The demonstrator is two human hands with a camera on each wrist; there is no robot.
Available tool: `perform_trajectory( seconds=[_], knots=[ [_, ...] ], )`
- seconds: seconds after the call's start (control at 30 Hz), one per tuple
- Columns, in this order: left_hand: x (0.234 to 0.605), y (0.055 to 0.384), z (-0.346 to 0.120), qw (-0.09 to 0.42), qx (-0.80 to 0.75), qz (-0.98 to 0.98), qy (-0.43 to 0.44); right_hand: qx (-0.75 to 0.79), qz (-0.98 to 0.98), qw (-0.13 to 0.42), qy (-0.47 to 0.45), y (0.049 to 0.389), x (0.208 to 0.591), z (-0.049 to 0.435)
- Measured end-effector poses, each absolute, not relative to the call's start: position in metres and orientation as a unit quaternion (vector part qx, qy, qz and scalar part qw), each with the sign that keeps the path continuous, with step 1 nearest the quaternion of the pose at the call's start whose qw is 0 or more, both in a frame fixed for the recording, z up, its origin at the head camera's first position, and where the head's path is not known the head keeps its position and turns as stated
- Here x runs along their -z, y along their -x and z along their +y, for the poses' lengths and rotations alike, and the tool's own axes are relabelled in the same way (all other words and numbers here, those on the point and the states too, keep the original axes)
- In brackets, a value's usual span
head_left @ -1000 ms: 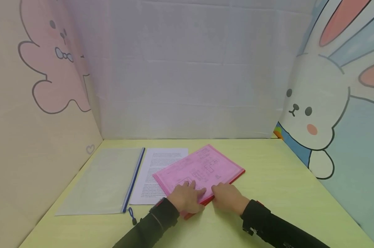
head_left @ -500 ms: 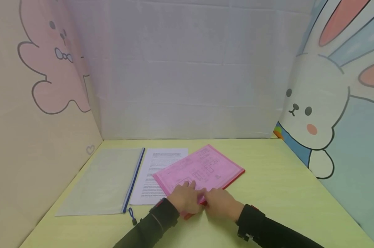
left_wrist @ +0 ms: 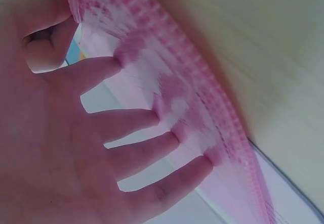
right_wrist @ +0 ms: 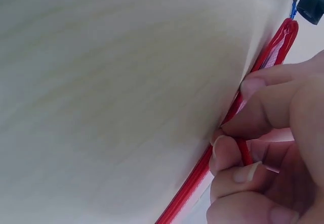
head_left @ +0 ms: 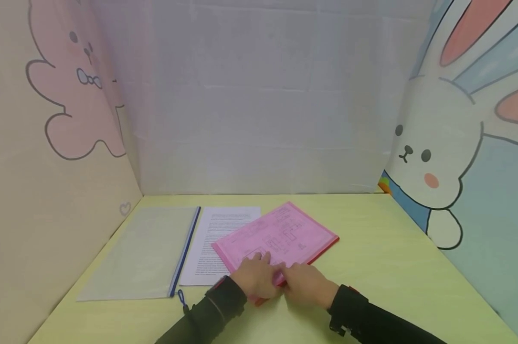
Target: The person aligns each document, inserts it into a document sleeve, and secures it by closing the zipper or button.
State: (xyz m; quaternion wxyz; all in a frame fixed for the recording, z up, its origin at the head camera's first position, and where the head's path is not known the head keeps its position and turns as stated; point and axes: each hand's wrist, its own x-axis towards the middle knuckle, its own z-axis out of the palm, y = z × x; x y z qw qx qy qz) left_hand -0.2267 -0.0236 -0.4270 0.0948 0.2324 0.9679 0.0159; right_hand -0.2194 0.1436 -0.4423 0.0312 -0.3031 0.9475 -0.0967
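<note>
A pink translucent zip document bag (head_left: pixel 284 228) with a printed sheet inside lies at an angle in the middle of the table. My left hand (head_left: pixel 255 279) rests on its near left part. In the left wrist view, its straight, spread fingers (left_wrist: pixel 167 155) press the pink mesh surface. My right hand (head_left: pixel 307 283) is beside it at the bag's near edge. The right wrist view shows its curled fingers pinching the red zipper pull (right_wrist: pixel 245 152) on the red zipper (right_wrist: pixel 192 181). Towards the left hand the zipper's two red strips stand apart; the slider is hidden by the fingers.
Left of the pink bag, a printed white sheet (head_left: pixel 198 258) lies partly under it. Further left is a clear zip bag (head_left: pixel 134 258) with a blue zipper (head_left: pixel 185 253) and blue pull cord (head_left: pixel 181 296). Cartoon-printed side walls and a white back sheet (head_left: pixel 263 105) enclose the yellow table (head_left: pixel 392 286).
My right hand has moved left along the near zipper edge, up against my left hand, then stayed there. The left hand and the pink bag have kept their places.
</note>
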Motion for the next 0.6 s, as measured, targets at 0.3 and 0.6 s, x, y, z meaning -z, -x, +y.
perform_trajectory(
  seconds=[0.3, 0.6],
  knots=[
    [0.433, 0.227, -0.033, 0.102, -0.039, 0.965, -0.238, 0.096, 0.952, 0.035, 0.288, 0.224, 0.443, 0.151],
    [0.432, 0.23, -0.033, 0.104, -0.057, 0.964, -0.24, 0.063, 0.967, -0.001, 0.248, 0.234, 0.443, 0.168]
  ],
)
